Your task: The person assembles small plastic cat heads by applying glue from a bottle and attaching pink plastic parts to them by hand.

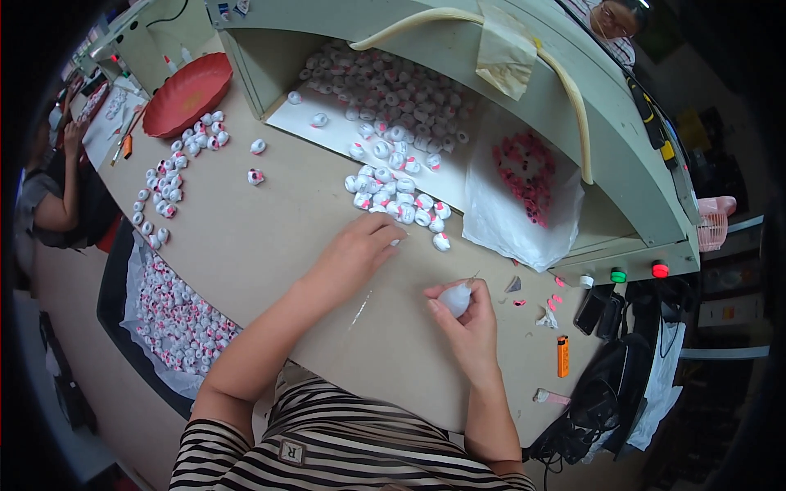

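My right hand point(468, 327) is wrapped round a small whitish squeeze bottle point(455, 299) with a thin needle-like tip pointing up and away. My left hand point(356, 250) reaches to the near edge of a pile of small round white pieces with pink patches point(391, 192). Its fingers are bent together, and a small white piece point(395, 241) shows at the fingertips, mostly hidden by them. A single white piece point(441, 241) lies just right of the left hand, apart from the pile.
Many more such pieces fill the shelf opening point(393, 90). Pink bits lie on a white plastic bag point(524, 221). A red bowl point(190, 94) stands far left; a lined bin point(176, 319) of pieces is near left. An orange lighter point(562, 356) and black bag point(594, 409) sit right.
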Available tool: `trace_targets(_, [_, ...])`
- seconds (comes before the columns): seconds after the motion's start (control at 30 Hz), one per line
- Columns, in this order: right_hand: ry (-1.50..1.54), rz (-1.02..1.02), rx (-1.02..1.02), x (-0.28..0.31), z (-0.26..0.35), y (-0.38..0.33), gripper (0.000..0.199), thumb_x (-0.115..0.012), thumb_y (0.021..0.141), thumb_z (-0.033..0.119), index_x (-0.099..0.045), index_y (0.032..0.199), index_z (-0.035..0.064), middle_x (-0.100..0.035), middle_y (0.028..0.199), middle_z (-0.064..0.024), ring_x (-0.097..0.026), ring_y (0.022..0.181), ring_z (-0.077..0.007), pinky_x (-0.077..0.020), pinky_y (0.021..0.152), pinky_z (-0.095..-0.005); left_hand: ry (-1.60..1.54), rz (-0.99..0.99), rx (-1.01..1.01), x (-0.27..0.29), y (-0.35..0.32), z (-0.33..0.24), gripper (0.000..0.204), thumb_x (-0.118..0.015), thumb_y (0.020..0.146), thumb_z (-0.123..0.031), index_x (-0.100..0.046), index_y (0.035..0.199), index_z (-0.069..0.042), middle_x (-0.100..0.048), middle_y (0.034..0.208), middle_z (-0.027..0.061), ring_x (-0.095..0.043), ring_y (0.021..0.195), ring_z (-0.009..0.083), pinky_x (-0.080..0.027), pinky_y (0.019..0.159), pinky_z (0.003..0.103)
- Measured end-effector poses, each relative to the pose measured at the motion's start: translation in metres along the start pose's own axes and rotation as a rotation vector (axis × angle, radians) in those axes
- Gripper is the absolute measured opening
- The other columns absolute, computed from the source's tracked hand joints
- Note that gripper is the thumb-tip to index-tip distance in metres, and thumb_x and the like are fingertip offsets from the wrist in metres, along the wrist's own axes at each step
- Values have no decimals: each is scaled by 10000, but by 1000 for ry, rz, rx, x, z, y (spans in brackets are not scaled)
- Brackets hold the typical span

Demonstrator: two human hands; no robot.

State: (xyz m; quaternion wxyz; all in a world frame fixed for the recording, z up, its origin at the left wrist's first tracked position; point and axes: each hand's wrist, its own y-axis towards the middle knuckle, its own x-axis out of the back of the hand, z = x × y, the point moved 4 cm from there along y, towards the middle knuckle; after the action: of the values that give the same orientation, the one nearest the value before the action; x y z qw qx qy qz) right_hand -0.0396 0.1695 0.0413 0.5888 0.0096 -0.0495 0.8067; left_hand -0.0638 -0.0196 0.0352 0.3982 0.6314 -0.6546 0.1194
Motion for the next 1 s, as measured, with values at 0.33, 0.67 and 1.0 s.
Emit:
trace_targets(0.33, [196, -156, 156, 18, 0, -14, 334, -604, 861, 317, -478, 958, 24, -548, 810, -56, -480, 620, -75, -399, 545, -202, -1472, 165, 800, -19, -33, -11, 228, -585, 872, -106, -585, 1086, -30, -581, 915, 11, -574, 796, 99, -520, 699, 273])
trace_targets(0.67, [-218, -272, 454, 22, 12, -17, 278, -734, 754, 169, -548, 890, 14, -581, 779, -70, -551, 659, -144, -440, 577, -248, -848, 61, 469, -25, -32, -19, 351, -603, 821, -1, -566, 1167, -55, -538, 1019, 32, -551, 897, 96, -515, 767, 253])
trace_targets(1.0, [-458, -290, 545, 13, 17, -16, 340, -788, 675, 180, -567, 880, 23, -571, 733, -97, -549, 622, -208, -441, 524, -287, -730, 28, 438, -27, -35, -24, 378, -594, 813, 32, -567, 1178, -63, -473, 1128, 62, -557, 938, 121, -517, 774, 221])
